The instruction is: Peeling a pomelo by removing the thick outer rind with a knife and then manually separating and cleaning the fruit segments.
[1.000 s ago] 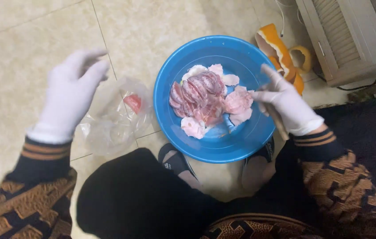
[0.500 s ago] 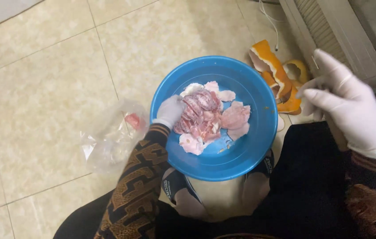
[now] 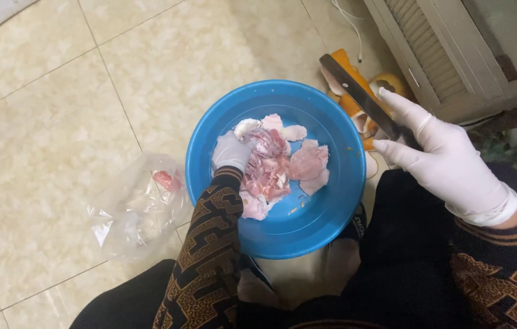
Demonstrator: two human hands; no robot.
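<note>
Meat in the bowl, knife raised
Left hand [image 3: 232,152] grips meat [image 3: 269,164] in bowl [image 3: 325,207]; right hand [image 3: 447,161] closed round knife [image 3: 362,100], beside the rim.

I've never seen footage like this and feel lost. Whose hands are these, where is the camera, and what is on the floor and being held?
The camera sits on a person's head and looks down, so you see their own two hands in white gloves, over dark trousers and patterned sleeves. A blue bowl of raw meat stands on the tiled floor. The left hand is in the bowl, resting on the meat. The right hand holds a knife, blade pointing up and away over the bowl's far edge. A clear plastic bag lies left of the bowl, and something orange lies behind it.
</note>
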